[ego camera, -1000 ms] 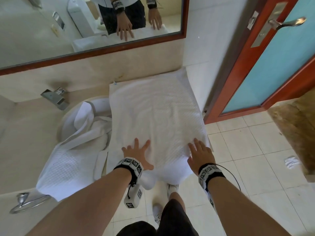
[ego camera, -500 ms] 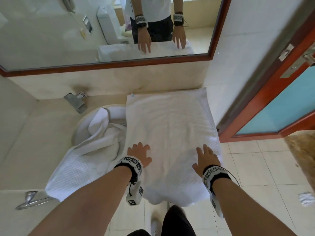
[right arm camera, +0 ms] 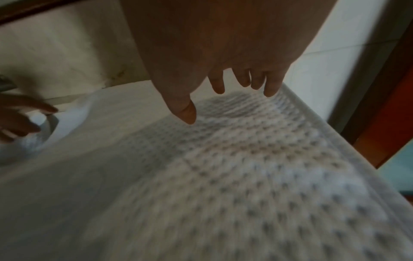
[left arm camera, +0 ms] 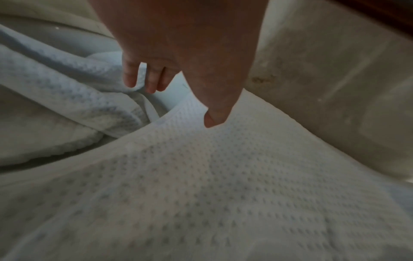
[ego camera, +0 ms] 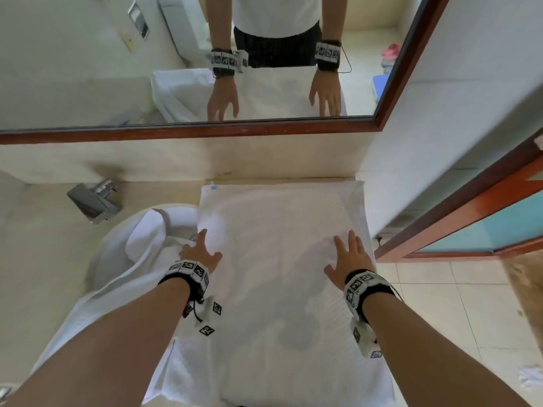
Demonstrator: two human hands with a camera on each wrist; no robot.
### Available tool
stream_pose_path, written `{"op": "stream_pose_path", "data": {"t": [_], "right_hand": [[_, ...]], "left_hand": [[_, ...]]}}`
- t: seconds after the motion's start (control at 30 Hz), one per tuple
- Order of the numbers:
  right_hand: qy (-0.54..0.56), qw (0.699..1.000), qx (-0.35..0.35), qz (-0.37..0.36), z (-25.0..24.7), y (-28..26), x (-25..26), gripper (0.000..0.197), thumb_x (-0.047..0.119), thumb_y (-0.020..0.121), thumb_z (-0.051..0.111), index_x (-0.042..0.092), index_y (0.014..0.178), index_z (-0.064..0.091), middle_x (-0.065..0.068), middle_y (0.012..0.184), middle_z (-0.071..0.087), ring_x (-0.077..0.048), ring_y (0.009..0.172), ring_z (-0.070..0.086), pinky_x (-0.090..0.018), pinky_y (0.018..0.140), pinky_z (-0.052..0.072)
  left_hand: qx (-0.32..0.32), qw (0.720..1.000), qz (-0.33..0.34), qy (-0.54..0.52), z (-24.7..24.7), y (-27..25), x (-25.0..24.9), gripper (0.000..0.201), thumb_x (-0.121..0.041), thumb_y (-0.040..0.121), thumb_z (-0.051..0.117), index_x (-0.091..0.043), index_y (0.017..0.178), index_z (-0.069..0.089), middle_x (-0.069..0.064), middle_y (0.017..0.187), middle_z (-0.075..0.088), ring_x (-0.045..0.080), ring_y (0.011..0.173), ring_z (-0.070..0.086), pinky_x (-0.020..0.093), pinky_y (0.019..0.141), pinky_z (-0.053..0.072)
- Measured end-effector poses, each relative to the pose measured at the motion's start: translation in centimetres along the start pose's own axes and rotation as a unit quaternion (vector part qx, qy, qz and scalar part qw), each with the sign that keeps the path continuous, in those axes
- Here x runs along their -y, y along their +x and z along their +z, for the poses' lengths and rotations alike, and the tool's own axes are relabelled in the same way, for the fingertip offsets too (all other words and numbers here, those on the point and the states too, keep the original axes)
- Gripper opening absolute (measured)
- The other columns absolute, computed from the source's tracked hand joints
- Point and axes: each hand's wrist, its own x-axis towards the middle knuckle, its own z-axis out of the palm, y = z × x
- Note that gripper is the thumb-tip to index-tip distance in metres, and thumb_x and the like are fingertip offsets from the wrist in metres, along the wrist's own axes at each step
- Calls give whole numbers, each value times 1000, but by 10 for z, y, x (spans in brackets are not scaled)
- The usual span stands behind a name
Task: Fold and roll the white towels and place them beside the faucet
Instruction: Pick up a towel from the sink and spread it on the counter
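A white waffle towel point(ego camera: 282, 259) lies spread flat on the counter, its near end hanging over the front edge. My left hand point(ego camera: 201, 251) lies at the towel's left edge with fingers straight, thumb on the cloth point(left arm camera: 210, 121). My right hand point(ego camera: 345, 254) presses flat near the right edge, fingers spread point(right arm camera: 245, 84). A second white towel point(ego camera: 123, 265) sits crumpled in the sink and drapes over the counter front. The steel faucet point(ego camera: 94, 201) stands at the back left.
The sink basin rim point(ego camera: 176, 205) shows beside the flat towel. A wood-framed mirror point(ego camera: 205, 132) runs above the counter. A white wall point(ego camera: 440, 127) bounds the counter's right; a red door frame point(ego camera: 458, 218) and tiled floor point(ego camera: 440, 304) lie beyond.
Both hands have slid forward along the flat towel, away from my body and apart toward its side edges. The head view has tilted up toward the mirror.
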Motion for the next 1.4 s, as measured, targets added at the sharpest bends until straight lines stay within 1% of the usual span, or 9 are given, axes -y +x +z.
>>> {"op": "stream_pose_path", "data": {"t": [0.23, 0.4, 0.53, 0.8, 0.97, 1.03, 1.13, 1.3, 1.4], "right_hand": [[6, 1000, -2, -9, 0, 52, -10, 93, 61, 93, 44, 23, 156, -13, -13, 161, -25, -32, 150, -14, -42, 123, 3], [-13, 999, 13, -26, 2, 60, -5, 92, 62, 95, 38, 22, 154, -21, -16, 157, -33, -35, 148, -20, -43, 122, -4], [-36, 998, 29, -32, -5, 68, 3, 93, 62, 96, 36, 20, 153, -24, -16, 155, -36, -35, 147, -22, -45, 123, -4], [-1, 998, 36, -48, -5, 72, 60, 102, 66, 89, 49, 28, 153, -21, -11, 156, -36, -36, 147, -23, -52, 122, -1], [22, 1000, 3, -20, -8, 71, 57, 117, 76, 80, 54, 17, 155, -14, -19, 159, -26, -33, 149, -18, -42, 123, 1], [58, 998, -7, -18, -10, 69, 53, 119, 70, 80, 61, 11, 156, -9, -19, 161, -21, -32, 150, -16, -40, 122, 6], [112, 993, -26, -11, -12, 62, 47, 109, 54, 85, 67, 3, 155, 0, -18, 163, -12, -30, 152, -8, -39, 121, 18], [121, 992, -19, -34, -16, 60, 38, 88, 41, 96, 58, 1, 155, 6, -15, 164, -11, -27, 152, -6, -36, 122, 19], [199, 979, -20, -32, -23, 59, 28, 67, 19, 99, 52, 9, 154, 15, -7, 165, 4, -27, 146, 27, -38, 113, 37]], "left_hand": [[25, 997, 23, -76, 20, 24, -8, 79, -42, 101, 45, -40, 154, -14, 28, 153, 31, 44, 110, 59, 47, 89, 49], [15, 980, 5, -199, 14, 39, -10, 82, -12, 91, 63, -37, 154, 16, 17, 153, 34, 39, 128, 47, 45, 104, 41], [-2, 975, -2, -221, -17, 50, -4, 61, 0, 88, 52, -32, 140, 48, 12, 146, 45, 34, 118, 53, 41, 100, 49], [-81, 991, -37, -103, -77, 43, 20, 60, -7, 89, 53, -25, 147, 46, 3, 148, 42, 27, 128, 50, 38, 106, 42], [-127, 983, 127, -36, -73, 14, -12, 70, -5, 89, 46, -31, 153, 31, -3, 157, 33, 26, 122, 55, 42, 92, 52], [-124, 977, 173, -29, -73, 0, -40, 67, -8, 92, 46, -30, 153, 31, -3, 157, 35, 25, 125, 54, 39, 98, 49], [-132, 967, 216, -34, -79, -22, -91, 62, -9, 93, 46, -26, 152, 36, 1, 149, 48, 27, 119, 58, 39, 97, 49], [-140, 935, 323, -46, -76, -53, -170, 64, -8, 91, 48, -27, 152, 36, -3, 157, 35, 22, 127, 53, 35, 103, 44], [-102, 919, 382, 1, -59, -70, -212, 70, -4, 91, 48, -31, 153, 31, -8, 160, 30, 19, 129, 52, 34, 103, 43]]}}
